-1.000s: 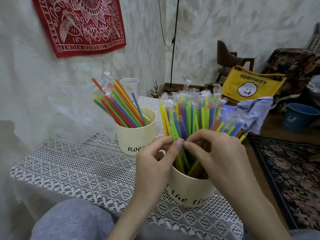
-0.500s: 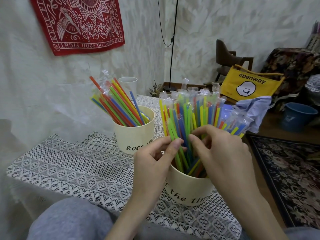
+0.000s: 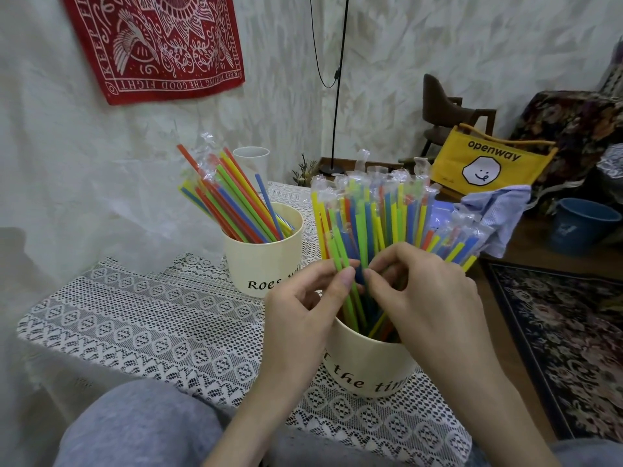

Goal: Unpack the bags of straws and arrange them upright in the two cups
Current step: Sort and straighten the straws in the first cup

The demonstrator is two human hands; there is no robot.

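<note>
Both hands pinching wrapped straws [image 3: 362, 227] above near cup [image 3: 367, 360]: left hand [image 3: 303, 298], right hand [image 3: 428, 291]. Advising gentle spreading, keeping bundle upright.

far cup [image 3: 264, 258]: read "Roes", rest hidden
near cup [image 3: 367, 369]: read "t the tim"
yellow bag [image 3: 489, 163]: read "openway"
red cloth [image 3: 153, 42]: read "THE GOOD FIGHT"

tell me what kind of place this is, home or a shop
Most likely a home living room: a red wall hanging, a wooden armchair, a patterned rug and a lace-covered table.
</note>
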